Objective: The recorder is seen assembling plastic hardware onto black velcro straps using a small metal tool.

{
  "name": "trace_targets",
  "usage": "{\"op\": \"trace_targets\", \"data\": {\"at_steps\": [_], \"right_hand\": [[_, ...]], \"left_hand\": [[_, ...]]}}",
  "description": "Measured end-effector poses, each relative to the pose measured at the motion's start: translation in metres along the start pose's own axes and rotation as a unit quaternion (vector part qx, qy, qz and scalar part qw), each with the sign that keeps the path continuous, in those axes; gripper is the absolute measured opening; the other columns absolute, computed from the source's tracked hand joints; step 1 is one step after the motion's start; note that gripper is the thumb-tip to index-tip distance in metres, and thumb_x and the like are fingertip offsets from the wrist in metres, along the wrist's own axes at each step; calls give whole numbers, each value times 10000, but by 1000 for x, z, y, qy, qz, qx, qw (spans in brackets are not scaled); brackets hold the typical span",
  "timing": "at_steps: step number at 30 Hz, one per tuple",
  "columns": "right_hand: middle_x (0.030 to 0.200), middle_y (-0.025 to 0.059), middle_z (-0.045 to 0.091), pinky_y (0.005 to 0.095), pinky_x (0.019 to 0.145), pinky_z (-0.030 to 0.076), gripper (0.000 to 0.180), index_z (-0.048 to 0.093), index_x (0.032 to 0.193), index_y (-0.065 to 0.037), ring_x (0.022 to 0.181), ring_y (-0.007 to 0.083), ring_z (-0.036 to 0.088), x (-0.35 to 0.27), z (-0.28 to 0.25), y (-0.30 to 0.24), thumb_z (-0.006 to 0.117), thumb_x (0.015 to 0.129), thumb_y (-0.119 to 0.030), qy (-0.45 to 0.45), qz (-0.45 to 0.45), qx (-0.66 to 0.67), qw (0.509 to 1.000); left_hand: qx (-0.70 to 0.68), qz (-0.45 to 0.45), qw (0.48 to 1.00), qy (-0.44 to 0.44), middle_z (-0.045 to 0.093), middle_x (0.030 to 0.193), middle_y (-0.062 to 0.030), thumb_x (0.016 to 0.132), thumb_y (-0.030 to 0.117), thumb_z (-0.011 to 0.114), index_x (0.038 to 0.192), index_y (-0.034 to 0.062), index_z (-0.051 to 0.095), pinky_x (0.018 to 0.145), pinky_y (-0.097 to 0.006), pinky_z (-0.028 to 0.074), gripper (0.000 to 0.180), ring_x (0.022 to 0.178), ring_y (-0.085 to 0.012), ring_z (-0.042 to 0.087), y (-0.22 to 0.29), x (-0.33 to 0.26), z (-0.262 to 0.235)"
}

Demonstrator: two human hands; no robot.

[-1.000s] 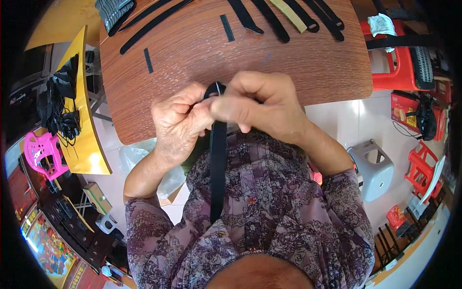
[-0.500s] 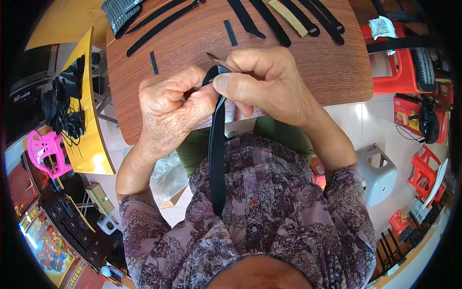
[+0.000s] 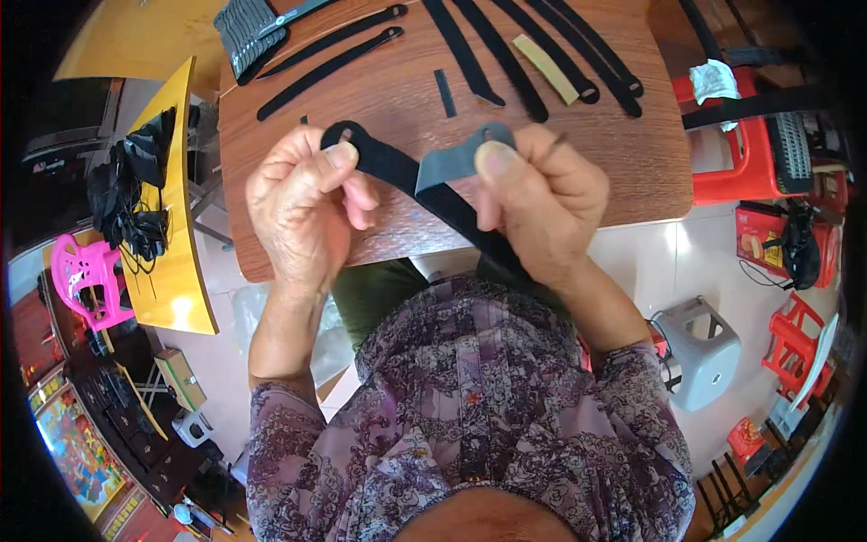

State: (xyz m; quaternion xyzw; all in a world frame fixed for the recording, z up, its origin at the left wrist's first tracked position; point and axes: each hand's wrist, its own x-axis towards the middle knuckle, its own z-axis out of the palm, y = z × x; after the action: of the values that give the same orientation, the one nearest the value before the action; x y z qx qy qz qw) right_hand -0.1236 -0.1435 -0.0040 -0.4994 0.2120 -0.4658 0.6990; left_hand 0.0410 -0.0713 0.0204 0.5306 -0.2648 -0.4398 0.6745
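Strap (image 3: 397,167) hung above near table (image 3: 361,99) edge, held between both hands, its tail running down toward lap. Left hand (image 3: 302,203) pinched black looped end, thumb on top. Right hand (image 3: 542,194) pinched grey end with slot, thumb pressed on it. Bare wood lay between hands and row of loose straps (image 3: 506,54) at far edge. Tan strip (image 3: 546,68) lay among them. Red stool (image 3: 750,144) stood just right of table; floor open below.

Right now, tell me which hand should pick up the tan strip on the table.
Right. The tan strip lies toward the table's far right, closer to the right hand than the left hand. Both hands pinch the black strap, so one end must be released first.
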Motion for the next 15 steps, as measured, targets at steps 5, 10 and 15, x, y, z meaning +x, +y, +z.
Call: {"op": "trace_targets", "data": {"at_steps": [5,10,15], "right_hand": [[542,10,526,242,424,383,145,533,682,-10,460,64,492,-3,7,11,551,825,-35,-45,-71,-112,990],[573,72,579,247,444,418,150,532,671,-12,481,112,561,-9,-2,12,595,798,-61,-46,-38,-176,983],[517,108,499,302,422,403,280,483,635,-13,437,185,535,-4,9,2,692,745,-163,-58,-60,-264,961]], "left_hand": [[65,-54,996,-28,580,631,-52,809,153,650,842,-4,584,418,-194,386,174,455,-72,494,-23,-14,19],[197,-30,979,38,542,563,-13,848,188,623,809,0,607,401,-217,373,193,457,-57,479,-22,-22,23],[404,323,856,-8,526,561,-75,768,39,661,791,-44,609,427,-261,407,100,457,-125,508,-28,-22,23]]}}
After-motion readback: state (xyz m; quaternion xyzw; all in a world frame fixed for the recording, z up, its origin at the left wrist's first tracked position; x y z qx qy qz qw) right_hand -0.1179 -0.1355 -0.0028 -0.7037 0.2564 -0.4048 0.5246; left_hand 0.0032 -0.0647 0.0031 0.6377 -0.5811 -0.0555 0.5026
